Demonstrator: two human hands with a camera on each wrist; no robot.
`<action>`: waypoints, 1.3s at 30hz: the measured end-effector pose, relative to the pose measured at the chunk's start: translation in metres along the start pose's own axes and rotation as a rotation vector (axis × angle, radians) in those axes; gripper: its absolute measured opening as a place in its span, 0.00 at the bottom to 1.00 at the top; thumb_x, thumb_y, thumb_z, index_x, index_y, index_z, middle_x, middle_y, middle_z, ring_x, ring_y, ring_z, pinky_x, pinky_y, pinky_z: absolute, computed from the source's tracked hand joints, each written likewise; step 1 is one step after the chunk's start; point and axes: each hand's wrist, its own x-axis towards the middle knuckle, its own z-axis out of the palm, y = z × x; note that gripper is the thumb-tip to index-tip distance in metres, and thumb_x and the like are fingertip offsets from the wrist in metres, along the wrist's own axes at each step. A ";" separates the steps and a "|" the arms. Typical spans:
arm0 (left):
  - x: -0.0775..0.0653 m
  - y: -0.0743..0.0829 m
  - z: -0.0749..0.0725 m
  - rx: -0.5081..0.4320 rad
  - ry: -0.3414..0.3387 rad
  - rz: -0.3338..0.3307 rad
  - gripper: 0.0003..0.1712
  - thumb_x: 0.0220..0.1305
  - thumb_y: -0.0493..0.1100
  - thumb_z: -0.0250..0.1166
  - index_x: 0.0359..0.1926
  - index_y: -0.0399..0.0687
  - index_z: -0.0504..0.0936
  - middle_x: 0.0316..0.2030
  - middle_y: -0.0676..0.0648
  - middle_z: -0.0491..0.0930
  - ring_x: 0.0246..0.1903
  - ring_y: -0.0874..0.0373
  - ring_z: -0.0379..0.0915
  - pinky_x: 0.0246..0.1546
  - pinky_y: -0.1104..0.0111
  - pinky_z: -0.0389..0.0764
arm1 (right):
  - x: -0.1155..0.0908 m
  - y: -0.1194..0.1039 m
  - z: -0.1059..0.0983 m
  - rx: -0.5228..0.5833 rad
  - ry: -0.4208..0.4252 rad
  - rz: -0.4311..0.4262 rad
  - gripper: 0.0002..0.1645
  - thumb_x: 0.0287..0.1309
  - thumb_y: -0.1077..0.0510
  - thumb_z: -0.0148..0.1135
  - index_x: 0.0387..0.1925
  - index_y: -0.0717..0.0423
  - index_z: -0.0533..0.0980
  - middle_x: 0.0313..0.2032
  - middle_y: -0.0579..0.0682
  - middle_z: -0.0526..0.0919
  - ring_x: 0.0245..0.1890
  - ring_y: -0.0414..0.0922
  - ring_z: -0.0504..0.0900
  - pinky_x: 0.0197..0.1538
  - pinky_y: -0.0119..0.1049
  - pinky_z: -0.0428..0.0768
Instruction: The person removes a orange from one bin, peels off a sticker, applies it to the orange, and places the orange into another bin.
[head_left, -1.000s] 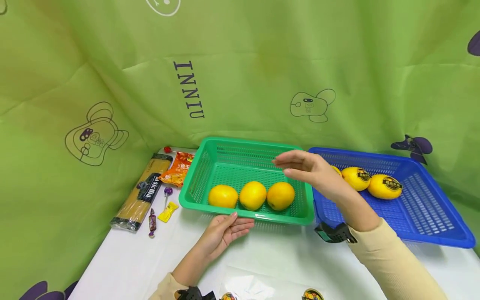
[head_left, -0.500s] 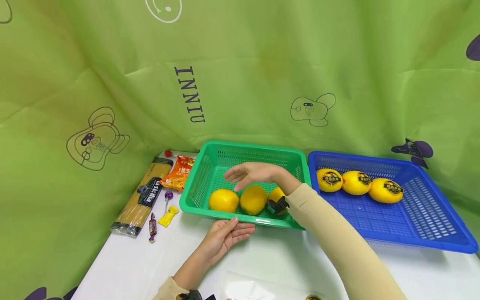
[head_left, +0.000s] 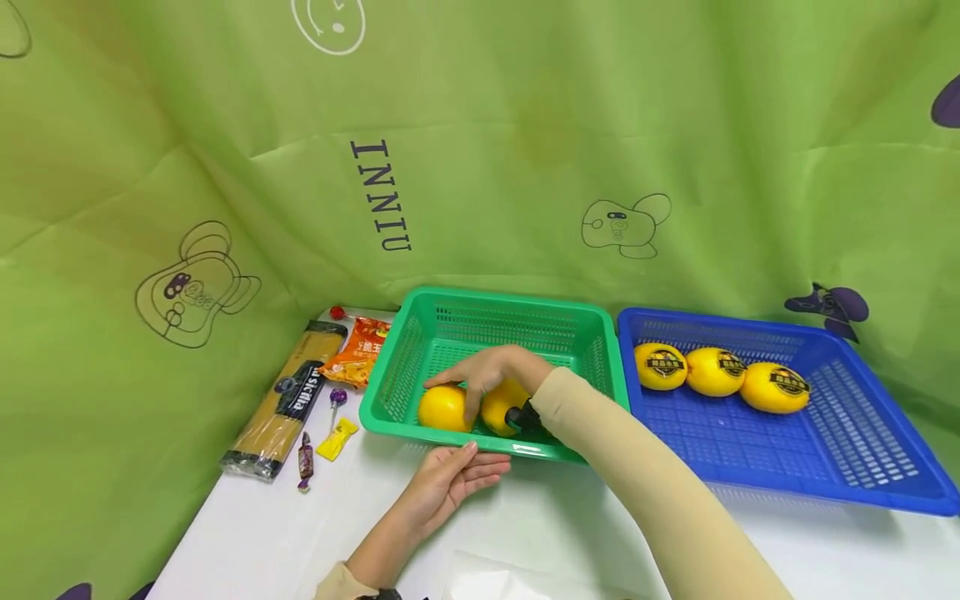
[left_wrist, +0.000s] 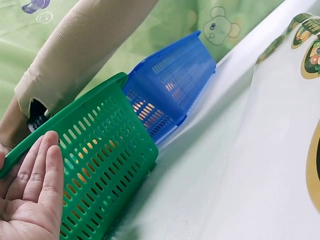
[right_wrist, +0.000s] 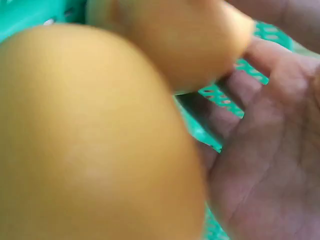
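My right hand [head_left: 491, 375] reaches into the green basket [head_left: 517, 310], its fingers and thumb around the leftmost lemon [head_left: 442, 408]. A second lemon [head_left: 498, 408] lies under that hand, partly covered; it fills much of the right wrist view as a blurred yellow lemon [right_wrist: 95, 140]. Beyond it the right hand [right_wrist: 280, 130] curls its fingers about the other lemon [right_wrist: 175, 45]. The third lemon of this row is hidden by the sleeve. Palm up, my left hand [head_left: 453, 483] touches the basket's front rim, the thumb at the rim; in the left wrist view the left hand [left_wrist: 32, 195] has straight fingers.
A blue basket [head_left: 847, 492] stands on the right with three labelled lemons [head_left: 716, 372]. At the left lie a spaghetti pack [head_left: 288, 400], an orange snack bag [head_left: 358, 352], a purple lollipop [head_left: 337, 397] and wrapped candies [head_left: 337, 439]. A green curtain [head_left: 480, 167] hangs behind.
My right hand has moved left from the basket's right side, over the row, and down onto the leftmost lemon. The left hand stays at the front rim.
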 end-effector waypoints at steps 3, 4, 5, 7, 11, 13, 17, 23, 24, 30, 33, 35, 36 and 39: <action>0.000 -0.001 0.000 -0.015 -0.015 -0.006 0.16 0.74 0.45 0.47 0.43 0.38 0.76 0.50 0.40 0.81 0.51 0.55 0.79 0.54 0.66 0.78 | 0.002 0.001 0.005 -0.001 -0.003 0.041 0.56 0.46 0.60 0.71 0.72 0.33 0.52 0.71 0.46 0.57 0.64 0.47 0.61 0.67 0.47 0.63; 0.000 -0.002 -0.001 -0.018 -0.018 -0.008 0.16 0.74 0.45 0.47 0.43 0.37 0.76 0.50 0.39 0.81 0.51 0.55 0.79 0.54 0.66 0.78 | 0.003 0.002 0.007 0.008 0.000 0.041 0.56 0.46 0.61 0.71 0.72 0.33 0.53 0.70 0.46 0.58 0.62 0.47 0.63 0.65 0.46 0.65; 0.000 -0.002 -0.001 -0.020 -0.017 -0.009 0.16 0.74 0.45 0.47 0.43 0.37 0.76 0.50 0.39 0.81 0.51 0.55 0.79 0.54 0.66 0.78 | 0.004 0.003 0.007 0.012 0.012 0.036 0.56 0.45 0.61 0.72 0.71 0.33 0.54 0.69 0.46 0.59 0.61 0.47 0.64 0.63 0.46 0.66; 0.000 -0.002 -0.002 -0.022 -0.014 -0.011 0.17 0.74 0.45 0.48 0.44 0.37 0.76 0.51 0.38 0.80 0.51 0.55 0.79 0.54 0.66 0.78 | 0.004 0.005 0.008 0.006 0.048 0.013 0.54 0.44 0.61 0.72 0.70 0.33 0.56 0.67 0.45 0.63 0.58 0.46 0.66 0.61 0.46 0.68; 0.001 -0.002 -0.002 -0.022 -0.012 -0.012 0.17 0.74 0.45 0.48 0.44 0.37 0.77 0.53 0.35 0.78 0.51 0.55 0.79 0.56 0.64 0.77 | -0.004 0.007 0.005 0.011 0.124 -0.039 0.51 0.44 0.58 0.73 0.68 0.34 0.59 0.63 0.43 0.66 0.57 0.46 0.67 0.61 0.46 0.69; 0.001 -0.003 -0.001 -0.023 -0.011 -0.016 0.17 0.74 0.46 0.48 0.44 0.37 0.77 0.52 0.36 0.79 0.51 0.55 0.79 0.56 0.64 0.77 | -0.011 0.008 0.004 0.026 0.157 -0.069 0.51 0.44 0.57 0.74 0.68 0.34 0.59 0.63 0.42 0.66 0.57 0.45 0.67 0.61 0.45 0.69; 0.002 -0.004 0.000 -0.034 -0.014 -0.017 0.16 0.74 0.45 0.47 0.43 0.38 0.77 0.50 0.40 0.82 0.51 0.55 0.79 0.55 0.65 0.78 | -0.031 0.005 0.001 0.095 0.220 -0.130 0.50 0.44 0.58 0.73 0.68 0.35 0.60 0.63 0.41 0.66 0.57 0.44 0.67 0.60 0.42 0.71; 0.002 -0.002 -0.001 -0.042 -0.030 0.009 0.18 0.75 0.44 0.45 0.45 0.36 0.78 0.49 0.40 0.82 0.51 0.55 0.79 0.54 0.66 0.79 | -0.080 -0.008 0.001 0.109 0.356 -0.307 0.50 0.43 0.59 0.70 0.69 0.40 0.59 0.63 0.43 0.65 0.58 0.44 0.66 0.56 0.43 0.75; 0.002 -0.002 -0.001 -0.035 -0.031 0.014 0.18 0.75 0.43 0.45 0.46 0.35 0.77 0.49 0.40 0.82 0.51 0.55 0.79 0.54 0.66 0.79 | -0.089 -0.010 0.003 0.104 0.382 -0.337 0.51 0.43 0.58 0.70 0.69 0.40 0.59 0.63 0.42 0.65 0.58 0.43 0.66 0.56 0.43 0.75; 0.002 0.001 -0.002 0.021 -0.015 0.014 0.21 0.76 0.44 0.44 0.53 0.30 0.73 0.48 0.45 0.83 0.51 0.56 0.79 0.55 0.64 0.77 | -0.144 -0.008 0.045 0.207 0.529 -0.485 0.50 0.46 0.56 0.71 0.70 0.44 0.58 0.66 0.44 0.63 0.59 0.45 0.67 0.56 0.45 0.77; 0.002 0.001 -0.002 0.026 -0.003 0.016 0.22 0.76 0.45 0.44 0.53 0.29 0.74 0.47 0.45 0.84 0.52 0.56 0.79 0.55 0.65 0.77 | -0.167 0.004 0.081 0.261 0.605 -0.552 0.50 0.46 0.58 0.72 0.70 0.49 0.59 0.67 0.49 0.62 0.62 0.46 0.67 0.57 0.43 0.78; 0.003 0.000 -0.001 0.021 0.005 0.018 0.21 0.75 0.45 0.45 0.51 0.31 0.75 0.47 0.44 0.84 0.51 0.56 0.79 0.55 0.65 0.78 | -0.178 0.015 0.107 0.254 0.661 -0.588 0.50 0.45 0.58 0.73 0.69 0.54 0.59 0.67 0.51 0.63 0.63 0.46 0.66 0.58 0.41 0.77; 0.003 0.000 0.000 0.019 0.009 0.019 0.21 0.75 0.44 0.45 0.50 0.32 0.76 0.47 0.44 0.84 0.51 0.55 0.79 0.55 0.65 0.78 | -0.182 0.021 0.120 0.251 0.681 -0.603 0.50 0.46 0.58 0.73 0.69 0.56 0.59 0.67 0.53 0.63 0.64 0.45 0.65 0.59 0.39 0.77; 0.004 0.000 0.001 0.015 0.020 0.019 0.20 0.75 0.45 0.46 0.49 0.31 0.76 0.46 0.42 0.84 0.50 0.55 0.79 0.54 0.65 0.78 | -0.190 0.035 0.154 0.248 0.696 -0.607 0.48 0.48 0.57 0.71 0.68 0.60 0.59 0.67 0.54 0.64 0.64 0.43 0.66 0.58 0.37 0.77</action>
